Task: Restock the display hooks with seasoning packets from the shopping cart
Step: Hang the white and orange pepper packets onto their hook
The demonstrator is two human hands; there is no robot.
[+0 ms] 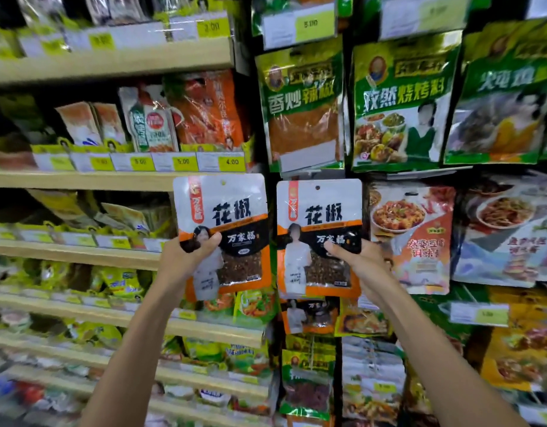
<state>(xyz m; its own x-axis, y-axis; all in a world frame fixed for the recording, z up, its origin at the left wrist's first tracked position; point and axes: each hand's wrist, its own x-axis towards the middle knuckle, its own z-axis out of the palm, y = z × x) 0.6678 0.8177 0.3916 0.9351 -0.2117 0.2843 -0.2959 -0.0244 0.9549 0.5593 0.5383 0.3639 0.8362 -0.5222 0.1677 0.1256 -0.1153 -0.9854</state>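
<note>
Two matching white-and-orange peppercorn seasoning packets are held up before the display. My left hand (pixel 186 257) grips the left packet (pixel 232 217) by its lower left corner, thumb on the front. My right hand (pixel 363 266) grips the right packet (pixel 320 217) at its lower right, thumb across the front. The right packet is held against the hook column, its hang hole near the top. Another packet of the same kind (pixel 309 315) hangs just below it. The hook itself is hidden, and the shopping cart is out of view.
Green seasoning bags (pixel 300 103) hang on hooks above. Red-and-white sauce packets (pixel 411 238) hang to the right. Wooden shelves (pixel 81 180) with yellow price tags and assorted packets fill the left side. More hanging packets (pixel 306 380) continue downward.
</note>
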